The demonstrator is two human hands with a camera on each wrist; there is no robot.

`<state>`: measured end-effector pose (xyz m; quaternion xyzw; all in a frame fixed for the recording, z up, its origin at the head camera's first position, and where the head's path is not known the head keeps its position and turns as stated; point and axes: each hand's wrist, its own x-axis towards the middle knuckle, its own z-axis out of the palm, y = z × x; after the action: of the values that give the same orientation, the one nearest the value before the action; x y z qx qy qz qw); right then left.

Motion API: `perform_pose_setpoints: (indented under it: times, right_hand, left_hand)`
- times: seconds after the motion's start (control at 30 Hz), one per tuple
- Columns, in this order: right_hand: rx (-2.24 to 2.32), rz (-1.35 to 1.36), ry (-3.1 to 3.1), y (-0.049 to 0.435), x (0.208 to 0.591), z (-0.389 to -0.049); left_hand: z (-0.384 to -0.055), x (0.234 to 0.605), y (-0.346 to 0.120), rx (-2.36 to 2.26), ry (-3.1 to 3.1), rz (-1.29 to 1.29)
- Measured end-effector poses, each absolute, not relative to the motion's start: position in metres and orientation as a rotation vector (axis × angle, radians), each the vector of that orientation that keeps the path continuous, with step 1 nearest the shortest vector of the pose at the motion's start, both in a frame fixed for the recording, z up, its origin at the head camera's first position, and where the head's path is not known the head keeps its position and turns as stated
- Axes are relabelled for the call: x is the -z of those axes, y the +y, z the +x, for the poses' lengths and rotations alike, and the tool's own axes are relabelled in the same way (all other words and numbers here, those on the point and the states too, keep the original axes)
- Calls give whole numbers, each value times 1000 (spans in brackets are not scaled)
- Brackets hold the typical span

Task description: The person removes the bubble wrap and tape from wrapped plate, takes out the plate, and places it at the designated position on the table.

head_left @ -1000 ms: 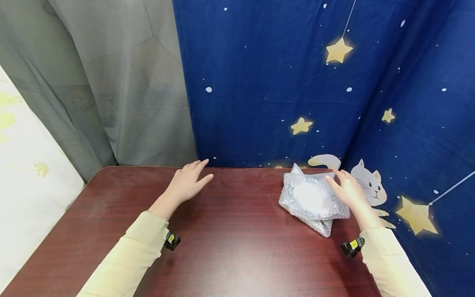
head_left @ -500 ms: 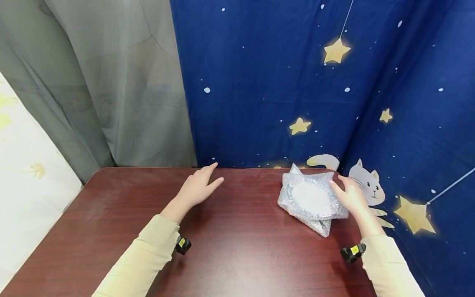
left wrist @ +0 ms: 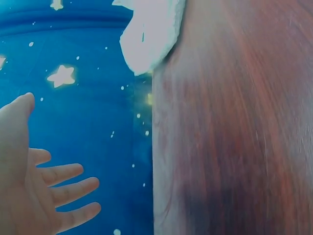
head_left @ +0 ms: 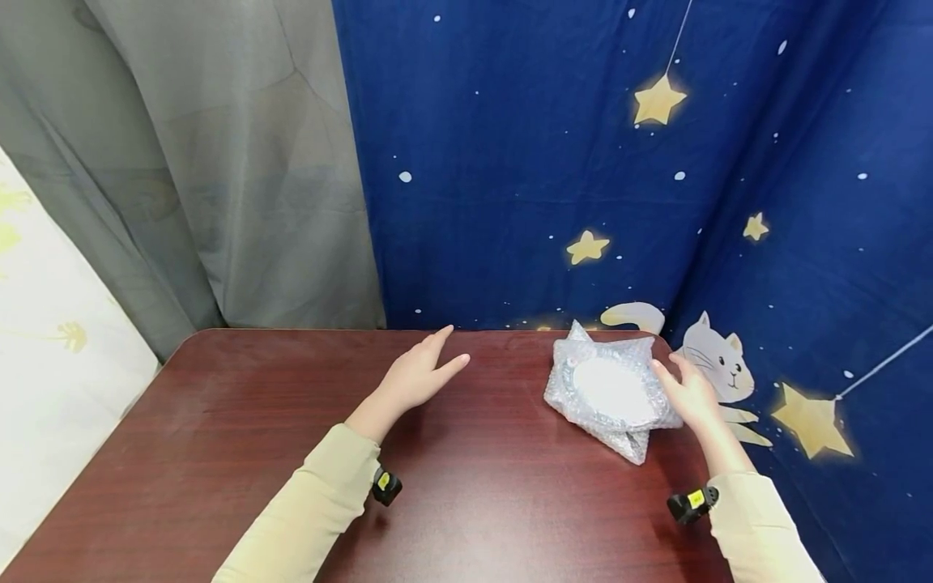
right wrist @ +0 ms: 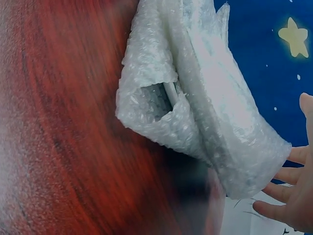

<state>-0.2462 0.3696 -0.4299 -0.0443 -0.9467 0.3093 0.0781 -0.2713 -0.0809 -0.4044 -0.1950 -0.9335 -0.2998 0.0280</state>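
Note:
Two clear bubble-wrap packages lie stacked crosswise at the table's far right. On the upper package (head_left: 612, 393) a strong white glare hides what is inside. The lower package (right wrist: 146, 73) shows an open end in the right wrist view, with a pale edge inside that I cannot identify. My right hand (head_left: 692, 395) is at the right side of the stack, fingers extended and spread; contact with the wrap is unclear. Over the table's middle, left of the packages, my left hand (head_left: 414, 378) holds nothing, its fingers straight and thumb apart.
The dark red wooden table (head_left: 240, 453) has its far edge against a grey curtain (head_left: 277, 202) and a blue star-patterned curtain (head_left: 510, 162). A white patterned cloth (head_left: 51, 389) hangs at the left. Each wrist carries a small black camera (head_left: 386, 487).
My left hand has moved right across the table, toward the packages. My right hand has shifted slightly down and stays beside the stack. The packages have not visibly moved on the table.

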Motion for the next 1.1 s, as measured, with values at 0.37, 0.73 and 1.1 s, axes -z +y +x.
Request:
perform_pose_setpoints:
  times: [0.37,0.73,1.1]
  right_hand:
    - [-1060,-230,-2785,376,441,-243]
    - [-1097,-208,-2832,385,437,-245]
    - [-1444,-365,-2734,395,446,-244]
  left_hand:
    - [-271,416,-52,1181,-2845,-593]
    - [-271,423,-33,1436,-2757,-554]
    - [-269,431,-5,1769,-2646,-525]
